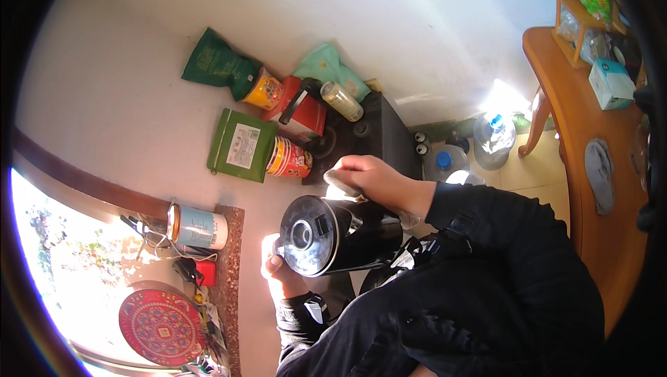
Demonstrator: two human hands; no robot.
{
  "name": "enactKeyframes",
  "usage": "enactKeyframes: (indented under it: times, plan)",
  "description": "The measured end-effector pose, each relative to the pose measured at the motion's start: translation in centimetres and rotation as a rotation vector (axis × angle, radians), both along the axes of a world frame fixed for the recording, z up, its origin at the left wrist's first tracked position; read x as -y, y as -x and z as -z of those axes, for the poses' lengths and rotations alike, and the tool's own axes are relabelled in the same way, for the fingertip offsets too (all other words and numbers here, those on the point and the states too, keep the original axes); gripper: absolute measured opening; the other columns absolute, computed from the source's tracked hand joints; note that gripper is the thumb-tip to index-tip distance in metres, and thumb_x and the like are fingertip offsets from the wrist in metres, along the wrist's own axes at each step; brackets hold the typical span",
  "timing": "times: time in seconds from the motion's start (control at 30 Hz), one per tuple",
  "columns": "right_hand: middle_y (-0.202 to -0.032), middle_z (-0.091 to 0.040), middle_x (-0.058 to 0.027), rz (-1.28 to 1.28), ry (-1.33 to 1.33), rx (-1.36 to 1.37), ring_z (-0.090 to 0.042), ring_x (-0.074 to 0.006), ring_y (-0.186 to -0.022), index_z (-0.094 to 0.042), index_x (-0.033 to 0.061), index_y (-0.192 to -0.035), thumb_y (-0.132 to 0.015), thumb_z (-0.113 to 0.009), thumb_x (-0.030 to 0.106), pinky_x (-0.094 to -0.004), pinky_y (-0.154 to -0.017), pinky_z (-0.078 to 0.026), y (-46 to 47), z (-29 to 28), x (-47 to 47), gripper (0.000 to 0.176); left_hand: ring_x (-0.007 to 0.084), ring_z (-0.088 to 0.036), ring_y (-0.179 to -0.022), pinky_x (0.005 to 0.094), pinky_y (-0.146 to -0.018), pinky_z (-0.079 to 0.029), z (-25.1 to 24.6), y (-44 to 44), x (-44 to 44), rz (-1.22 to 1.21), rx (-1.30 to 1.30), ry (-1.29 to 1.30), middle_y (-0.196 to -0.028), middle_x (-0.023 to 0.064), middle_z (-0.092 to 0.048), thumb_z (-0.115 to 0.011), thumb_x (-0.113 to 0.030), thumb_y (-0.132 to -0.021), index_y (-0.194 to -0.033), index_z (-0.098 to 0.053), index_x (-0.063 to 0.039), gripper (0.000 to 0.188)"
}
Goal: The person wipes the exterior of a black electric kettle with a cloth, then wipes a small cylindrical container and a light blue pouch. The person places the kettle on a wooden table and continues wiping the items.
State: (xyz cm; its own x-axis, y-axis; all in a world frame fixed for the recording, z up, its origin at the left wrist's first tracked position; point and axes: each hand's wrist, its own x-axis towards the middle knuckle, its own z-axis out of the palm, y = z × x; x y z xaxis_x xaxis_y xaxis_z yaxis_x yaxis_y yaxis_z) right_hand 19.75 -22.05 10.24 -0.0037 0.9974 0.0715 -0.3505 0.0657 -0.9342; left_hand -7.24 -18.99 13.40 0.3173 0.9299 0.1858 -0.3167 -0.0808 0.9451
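A glossy black electric kettle point(341, 239) is tilted on its side, its round underside with a ring-shaped connector facing left. At the lower left of that underside my left hand point(284, 270) grips the kettle, apparently by its handle, with the thumb in view. My right hand point(376, 176) pinches a greyish cloth point(341, 183) against the kettle's upper side. Part of the cloth hangs behind the wrist. Glare washes out some of the kettle's surface and the left fingers.
Beyond the kettle, a black cabinet point(398, 134) bears a drink can point(342, 101), a red box point(298, 116), stacked paper cups point(289, 159) and a green pouch point(243, 145). Water bottles point(494, 142) stand on the floor. A wooden table point(560, 90) borders the right; a windowsill point(229, 273) the left.
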Motion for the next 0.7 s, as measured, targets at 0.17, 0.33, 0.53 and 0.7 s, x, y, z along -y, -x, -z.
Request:
enactKeyframes:
  times: [0.17,0.33,0.53,0.7]
  plan:
    - [-0.091,-0.061,0.0037,0.174,-0.173,-0.057,-0.052,-0.0033,-0.085,-0.061,0.0029,-0.108,-0.099,-0.062,0.014,-0.0217,-0.077,-0.043,-0.8,-0.2,4.4,0.014,0.0172,-0.053,-0.045,0.0281,-0.039,-0.042,1.1,1.2,-2.1,0.12,0.06,-0.06,-0.06,0.0088,-0.059,-0.07,-0.042,-0.072,-0.083,-0.063,0.007,0.051]
    - [-0.086,-0.062,-0.004,0.346,-0.333,0.199,-0.058,-0.0103,-0.076,-0.059,0.0029,-0.103,-0.09,-0.073,0.012,-0.0279,-0.069,-0.049,-0.3,-1.2,8.0,0.02,0.0142,-0.046,-0.037,0.0273,-0.032,-0.035,2.4,2.1,-2.8,0.18,0.162,-0.092,-0.05,0.0049,-0.051,-0.069,-0.037,-0.077,-0.089,-0.065,0.006,0.045]
    - [-0.08,-0.062,-0.0061,0.736,-0.623,0.622,-0.061,-0.0279,-0.069,-0.06,0.0083,-0.091,-0.075,-0.081,0.009,-0.0371,-0.061,-0.05,0.3,-2.1,8.4,0.027,0.0153,-0.049,-0.04,0.0279,-0.039,-0.041,2.5,1.9,-2.7,0.215,0.204,-0.136,-0.051,0.0041,-0.051,-0.069,-0.034,-0.08,-0.089,-0.063,0.007,0.043]
    - [-0.079,-0.061,-0.0024,0.772,-0.745,0.781,-0.061,-0.024,-0.068,-0.064,0.0106,-0.096,-0.072,-0.083,0.009,-0.0351,-0.059,-0.05,0.4,-2.5,8.5,0.03,0.0139,-0.049,-0.041,0.027,-0.038,-0.038,2.3,1.9,-2.2,0.2,0.188,-0.108,-0.054,0.0066,-0.053,-0.071,-0.033,-0.081,-0.089,-0.062,0.008,0.043]
